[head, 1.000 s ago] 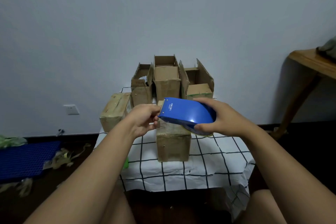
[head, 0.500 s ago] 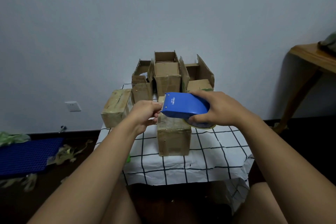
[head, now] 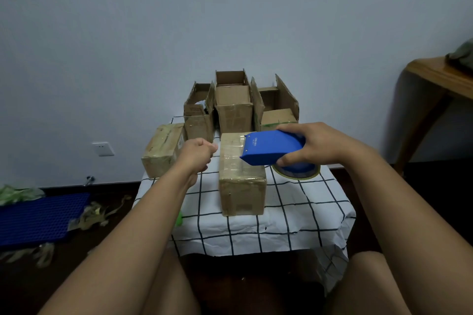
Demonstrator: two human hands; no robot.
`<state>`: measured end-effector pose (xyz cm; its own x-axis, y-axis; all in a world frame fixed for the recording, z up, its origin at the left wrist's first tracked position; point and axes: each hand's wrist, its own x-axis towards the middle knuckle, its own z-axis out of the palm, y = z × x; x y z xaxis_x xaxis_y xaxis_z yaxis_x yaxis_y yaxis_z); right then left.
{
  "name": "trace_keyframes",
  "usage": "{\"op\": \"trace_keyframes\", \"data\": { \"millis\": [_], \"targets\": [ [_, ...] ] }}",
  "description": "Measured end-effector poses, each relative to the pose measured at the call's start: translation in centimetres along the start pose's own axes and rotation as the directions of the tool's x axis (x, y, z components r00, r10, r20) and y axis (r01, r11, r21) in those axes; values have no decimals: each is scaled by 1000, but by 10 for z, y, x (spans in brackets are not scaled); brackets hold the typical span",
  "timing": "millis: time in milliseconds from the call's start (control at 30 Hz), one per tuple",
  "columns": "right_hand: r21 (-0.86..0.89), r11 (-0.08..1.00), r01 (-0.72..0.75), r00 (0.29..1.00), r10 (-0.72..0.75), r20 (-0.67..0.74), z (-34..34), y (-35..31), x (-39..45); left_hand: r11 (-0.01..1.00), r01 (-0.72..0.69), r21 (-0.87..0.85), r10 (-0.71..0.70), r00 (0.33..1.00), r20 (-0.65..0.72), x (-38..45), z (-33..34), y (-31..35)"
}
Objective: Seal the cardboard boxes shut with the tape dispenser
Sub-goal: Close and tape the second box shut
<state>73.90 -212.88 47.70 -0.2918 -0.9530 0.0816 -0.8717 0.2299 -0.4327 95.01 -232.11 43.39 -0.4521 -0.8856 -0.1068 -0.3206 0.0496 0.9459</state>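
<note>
Near edge: table w/ white black-grid cloth (head: 281,225), cloth hangs over the near side. On it, centre: closed cardboard box (head: 242,176), long axis near-to-far, clear tape visible across top.

R hand (head: 322,144) wrapped round blue tape dispenser (head: 272,149), fingers over the top, thumb underneath. Dispenser front edge sits over the box top, right side; contact w/ box can't tell. Tape roll (head: 297,172) shows below the dispenser body, right of the box.

L hand (head: 198,152) just left of the box's far end, fingers curled in, thumb and forefinger pinched together. Whether there's tape in the pinch: can't tell.

Left, a bit farther: taped box (head: 162,152) at the table's left edge, angled.

Far row, 3 open boxes, flaps up: left open box (head: 198,116), middle open box (head: 233,105), right open box (head: 277,110).

Floor left: blue plastic mat (head: 38,217), scraps beside it. Far right: wooden table (head: 440,79).
</note>
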Motion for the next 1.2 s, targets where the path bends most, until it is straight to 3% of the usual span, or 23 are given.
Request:
{"op": "trace_keyframes", "data": {
  "millis": [233, 633, 933, 1200],
  "targets": [
    [45, 999, 27, 999, -26, -23, 11, -6, -1, 982, 77, -171, -78, 997, 0, -7, 3, -15],
    [51, 999, -5, 1000, 5, -5, 4, 13, -15, 999, 29, -25, -31, 998, -61, -21, 15, -21],
    [48, 998, 30, 999, -30, 9, 1, 13, -25, 998, 41, -48, -46, 994, -96, -29, 8, -21],
    [-58, 998, 9, 999, -7, 31, 1, 13, -27, 996, 40, -78, -49, 992, -118, -30, 1, -27]
  ]
}}
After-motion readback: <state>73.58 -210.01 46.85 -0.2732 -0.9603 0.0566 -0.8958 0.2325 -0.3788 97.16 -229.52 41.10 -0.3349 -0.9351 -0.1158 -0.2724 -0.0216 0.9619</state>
